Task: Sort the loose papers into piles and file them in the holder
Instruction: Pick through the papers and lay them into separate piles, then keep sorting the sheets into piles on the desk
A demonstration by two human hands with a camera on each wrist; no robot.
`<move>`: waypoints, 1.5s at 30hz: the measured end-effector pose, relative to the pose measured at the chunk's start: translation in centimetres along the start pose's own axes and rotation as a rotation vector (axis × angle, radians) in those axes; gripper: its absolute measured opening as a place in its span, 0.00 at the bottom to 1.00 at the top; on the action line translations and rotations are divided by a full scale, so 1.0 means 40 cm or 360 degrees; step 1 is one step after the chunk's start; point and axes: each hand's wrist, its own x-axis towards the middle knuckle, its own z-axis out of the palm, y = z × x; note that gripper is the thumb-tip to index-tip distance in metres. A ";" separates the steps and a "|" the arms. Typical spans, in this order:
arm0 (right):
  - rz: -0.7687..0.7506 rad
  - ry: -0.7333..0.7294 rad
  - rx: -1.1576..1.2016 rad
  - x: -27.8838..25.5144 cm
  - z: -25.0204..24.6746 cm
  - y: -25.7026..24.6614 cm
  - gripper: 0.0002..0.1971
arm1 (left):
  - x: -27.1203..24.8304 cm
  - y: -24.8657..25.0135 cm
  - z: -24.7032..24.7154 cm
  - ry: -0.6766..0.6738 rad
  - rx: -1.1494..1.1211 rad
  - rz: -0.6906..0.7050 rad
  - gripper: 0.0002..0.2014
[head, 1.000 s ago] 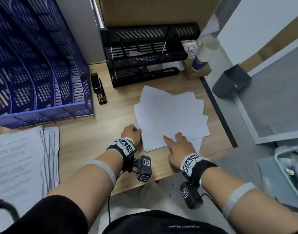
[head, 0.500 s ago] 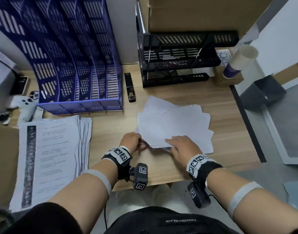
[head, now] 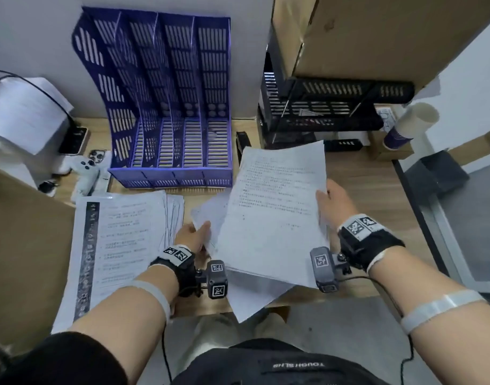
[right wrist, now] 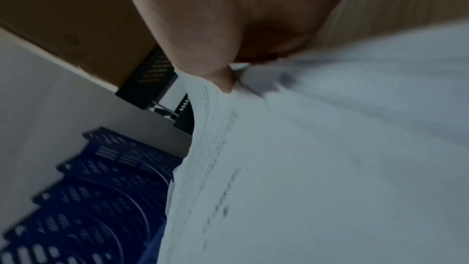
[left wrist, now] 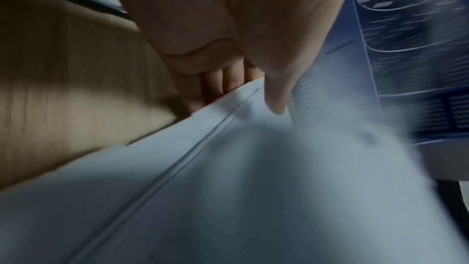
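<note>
A loose stack of printed papers [head: 269, 218] is lifted off the desk and tilted up toward me. My left hand [head: 195, 236] pinches its left edge, thumb on top and fingers [left wrist: 215, 87] underneath the papers [left wrist: 228, 188]. My right hand [head: 334, 202] grips the right edge, thumb pressed on the printed papers [right wrist: 317, 158]. A second pile of printed sheets [head: 119, 245] lies flat on the desk at the left. The blue slotted file holder [head: 169, 107] stands at the back of the desk, its slots showing no paper.
A black stacked letter tray [head: 321, 112] sits behind the papers under a cardboard box [head: 363, 31]. A black stapler [head: 242, 140] lies between holder and tray. A paper cup [head: 407, 126] stands at the right. A game controller [head: 83, 168] and phone [head: 73, 140] lie at the left.
The spread sheets that lay face down on the desk have been gathered, lifted and turned print side up between both hands. My view has swung left, showing the holder and left pile.
</note>
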 end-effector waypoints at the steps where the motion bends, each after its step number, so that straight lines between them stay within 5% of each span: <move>1: 0.0048 -0.0072 -0.0119 -0.001 0.013 0.009 0.16 | -0.012 0.004 -0.003 -0.0059 0.0050 0.0039 0.12; 4: 0.0110 -0.0214 -0.0332 -0.015 0.055 0.042 0.18 | -0.015 -0.005 -0.002 -0.0096 0.0176 0.0144 0.03; 10: 0.0086 -0.0220 -0.0339 -0.022 0.117 0.065 0.18 | -0.020 -0.008 -0.044 -0.0146 0.0256 0.0235 0.16; 16: 0.0107 -0.0164 -0.0279 -0.001 0.214 0.090 0.16 | -0.019 -0.047 -0.054 -0.0061 -0.0057 0.0074 0.13; 20: 0.0122 -0.0366 -0.0596 -0.014 0.281 0.117 0.25 | -0.034 -0.075 -0.017 -0.0197 -0.0093 0.0159 0.24; 24: 0.0041 -0.0520 -0.0742 -0.014 0.314 0.145 0.23 | -0.050 -0.073 0.016 -0.0221 -0.0081 0.0269 0.26; 28: 0.0071 -0.0457 -0.0334 -0.031 0.272 0.093 0.25 | -0.058 -0.059 0.006 -0.0243 -0.0140 0.0204 0.16; 32: 0.0169 -0.0275 0.0349 -0.027 0.205 0.016 0.43 | -0.089 -0.007 -0.056 -0.0355 -0.0414 0.0348 0.15; 35: 0.0034 -0.0146 0.0594 -0.014 0.183 -0.059 0.28 | -0.125 0.062 -0.103 -0.0350 -0.0630 0.0529 0.23; 38: -0.0133 0.0032 0.0868 -0.028 0.167 -0.148 0.11 | -0.157 0.138 -0.145 -0.0219 -0.0808 0.0713 0.19; 41: -0.0303 0.0057 0.1083 -0.054 0.165 -0.179 0.14 | -0.165 0.171 -0.169 0.0093 -0.0839 0.0834 0.12; 45: -0.0146 -0.0067 0.0982 -0.079 0.222 -0.119 0.16 | -0.127 0.138 -0.143 0.0434 -0.0652 0.0815 0.15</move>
